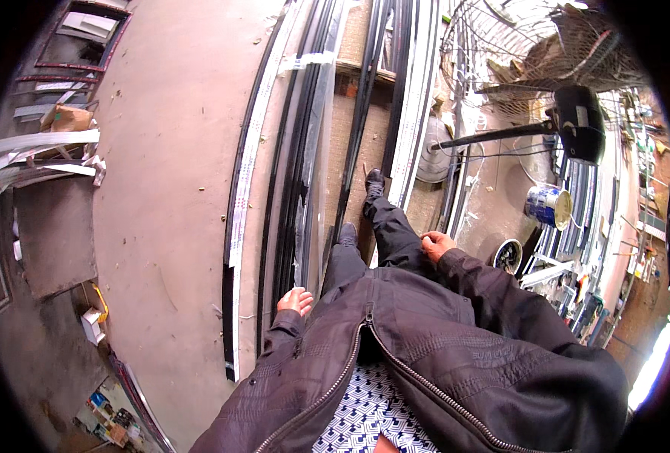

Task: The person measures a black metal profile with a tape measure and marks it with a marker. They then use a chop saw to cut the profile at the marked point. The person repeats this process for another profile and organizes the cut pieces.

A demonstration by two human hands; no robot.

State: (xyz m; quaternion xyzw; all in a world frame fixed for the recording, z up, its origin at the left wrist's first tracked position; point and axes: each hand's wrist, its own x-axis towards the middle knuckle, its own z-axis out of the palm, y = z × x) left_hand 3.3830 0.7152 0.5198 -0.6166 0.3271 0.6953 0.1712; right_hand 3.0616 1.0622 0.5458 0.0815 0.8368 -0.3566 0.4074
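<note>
My left hand [296,302] hangs beside my left thigh, with its fingers loosely apart and nothing in them. It is nearest to a bundle of long black profiles [293,189] on the floor, partly under clear plastic film, but is apart from it. My right hand [437,245] hangs by my right thigh, its fingers curled in; no object shows in it. My dark shoes [374,185] stand among the long profiles, the right one ahead of the left. White strips with a black edge [248,158] lie left of the bundle, and another white strip [413,113] lies to the right.
A black floor fan [579,124] with a wire cage stands at the right. Below it are a blue-and-white bucket [548,206] and a dark-filled bucket [508,257]. More profiles lie at the far right. A flat board [54,234] and white strips [41,143] are at the left.
</note>
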